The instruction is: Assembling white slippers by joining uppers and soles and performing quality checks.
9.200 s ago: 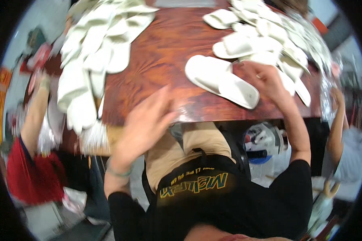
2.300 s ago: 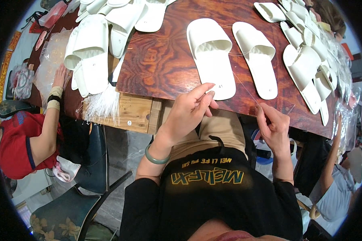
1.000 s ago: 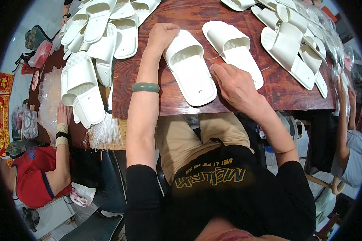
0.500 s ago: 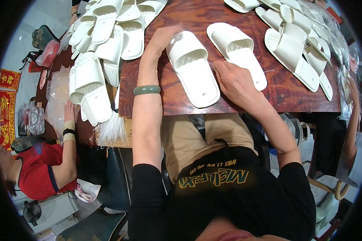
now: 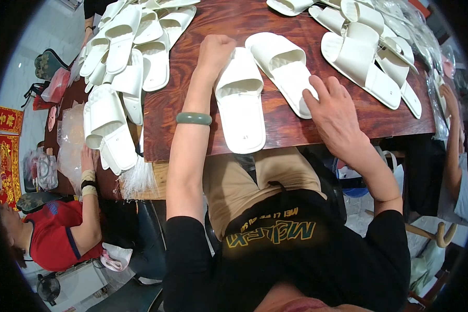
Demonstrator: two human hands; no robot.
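Note:
Two white open-toe slippers lie side by side on the reddish-brown wooden table, toe ends away from me and close together. My left hand [image 5: 217, 53] is curled closed beside the toe of the left slipper [image 5: 243, 117]. What its fingers hold, if anything, is hidden. A green bangle circles that wrist. My right hand [image 5: 334, 106], palm down with fingers bent and apart, is at the outer heel side of the right slipper [image 5: 281, 70]. Its fingertips reach the slipper's edge; I cannot tell whether they press on it.
White slippers are piled at the left [image 5: 112, 122] and right [image 5: 361, 67] of the table [image 5: 192, 99]. A bundle of thin white strands [image 5: 139, 177] hangs at the left corner. Clear plastic bags [image 5: 70, 130] lie farther left, near a person in red [image 5: 62, 234]. Another person's arm [image 5: 452, 125] shows at right.
My right hand has moved from between the slippers to the outer side of the right one. The slippers' toes are closer together, and the left slipper lies straighter. The whole view has shifted slightly.

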